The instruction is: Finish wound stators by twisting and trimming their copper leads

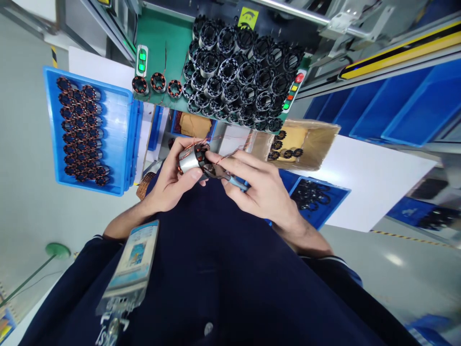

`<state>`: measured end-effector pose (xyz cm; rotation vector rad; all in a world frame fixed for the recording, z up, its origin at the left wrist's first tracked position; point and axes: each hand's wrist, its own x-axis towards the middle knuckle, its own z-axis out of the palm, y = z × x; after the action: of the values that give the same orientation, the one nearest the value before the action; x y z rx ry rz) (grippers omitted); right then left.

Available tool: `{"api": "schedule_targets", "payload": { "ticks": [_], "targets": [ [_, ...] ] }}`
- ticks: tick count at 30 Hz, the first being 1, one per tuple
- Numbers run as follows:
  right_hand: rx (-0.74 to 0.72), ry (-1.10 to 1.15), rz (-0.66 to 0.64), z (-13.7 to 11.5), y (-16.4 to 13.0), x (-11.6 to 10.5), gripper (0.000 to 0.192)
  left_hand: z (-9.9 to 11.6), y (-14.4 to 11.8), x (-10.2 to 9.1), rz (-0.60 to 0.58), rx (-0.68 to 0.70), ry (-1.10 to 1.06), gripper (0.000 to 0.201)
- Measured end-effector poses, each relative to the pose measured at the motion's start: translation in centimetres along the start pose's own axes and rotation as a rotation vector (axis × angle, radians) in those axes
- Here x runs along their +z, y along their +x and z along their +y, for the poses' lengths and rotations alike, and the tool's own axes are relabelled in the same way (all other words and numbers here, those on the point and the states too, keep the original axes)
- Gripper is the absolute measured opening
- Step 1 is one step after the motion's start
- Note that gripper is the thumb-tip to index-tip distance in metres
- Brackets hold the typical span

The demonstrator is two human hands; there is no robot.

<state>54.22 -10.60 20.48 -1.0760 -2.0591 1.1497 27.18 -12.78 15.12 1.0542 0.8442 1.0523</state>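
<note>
Nearest in, a dark blue shirt front fills the bottom, with a badge (135, 262) hanging at the left. Just beyond, both hands meet over the lap. The left hand (169, 180) is wrapped around a wound stator (192, 157), thumb across its silver body, copper wires trailing from its far end. The right hand (257, 185) is closed on a small blue-handled cutter (225, 177), its tip right at the stator's edge. There is little room between the hands; open white floor lies to either side.

Farther left, a blue tray (120, 139) carries rows of copper-wound stators, its right half bare. To the right, an open cardboard box (317, 139) holds a few black rings, and a blue bin (324, 204) sits just near of it.

Farthest, the green bench (158, 33) is stacked with black stator cores (239, 72) out to its near edge; 3 wound pieces (157, 84) stand at its left.
</note>
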Motion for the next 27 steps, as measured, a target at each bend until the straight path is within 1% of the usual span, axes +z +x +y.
{"api": "schedule_targets", "payload": {
  "ticks": [3, 6, 8, 9, 11, 12, 14, 15, 17, 18, 20, 23, 25, 27],
  "targets": [
    [0.014, 0.010, 0.028, 0.6, -0.2, 0.7, 0.062, -0.6, -0.3, -0.2, 0.024, -0.033, 0.003, 0.060],
    [0.048, 0.022, 0.045, 2.5, 0.0, 2.4, 0.054, -2.2, -0.6, -0.8, 0.082, -0.098, -0.022, 0.060],
    [0.097, 0.043, 0.020, 4.7, 0.6, 4.2, 0.051, -4.2, -0.4, -1.5, 0.141, -0.179, -0.085, 0.061],
    [0.134, 0.061, -0.002, 6.1, 1.1, 5.2, 0.050, -5.4, -0.3, -2.0, 0.186, -0.243, -0.125, 0.065],
    [0.243, 0.099, -0.074, 9.0, 2.3, 7.5, 0.048, -8.1, 0.4, -3.0, 0.323, -0.425, -0.199, 0.073],
    [0.313, 0.109, -0.122, 10.6, 3.0, 8.6, 0.047, -9.5, 0.9, -3.5, 0.398, -0.519, -0.226, 0.074],
    [0.431, 0.105, -0.209, 13.5, 4.3, 10.8, 0.042, -12.1, 1.9, -4.6, 0.518, -0.665, -0.251, 0.067],
    [0.467, 0.101, -0.238, 14.9, 4.9, 11.7, 0.038, -13.2, 2.3, -5.1, 0.553, -0.713, -0.254, 0.061],
    [0.515, 0.097, -0.275, 17.0, 5.8, 13.5, 0.032, -14.8, 2.9, -6.0, 0.590, -0.770, -0.258, 0.055],
    [0.538, 0.100, -0.291, 17.9, 6.2, 14.2, 0.032, -15.2, 3.1, -6.4, 0.608, -0.792, -0.265, 0.054],
    [0.585, 0.107, -0.314, 19.1, 6.5, 15.2, 0.036, -15.5, 3.0, -6.9, 0.638, -0.820, -0.285, 0.052],
    [0.621, 0.113, -0.316, 19.9, 6.8, 15.7, 0.049, -14.3, 2.2, -7.2, 0.660, -0.803, -0.327, 0.044],
    [0.599, 0.112, -0.297, 19.6, 6.7, 15.1, 0.055, -12.8, 1.7, -7.0, 0.660, -0.772, -0.361, 0.038],
    [0.544, 0.111, -0.280, 18.6, 6.5, 13.9, 0.058, -11.0, 1.2, -6.5, 0.639, -0.696, -0.399, 0.034]
  ]
}}
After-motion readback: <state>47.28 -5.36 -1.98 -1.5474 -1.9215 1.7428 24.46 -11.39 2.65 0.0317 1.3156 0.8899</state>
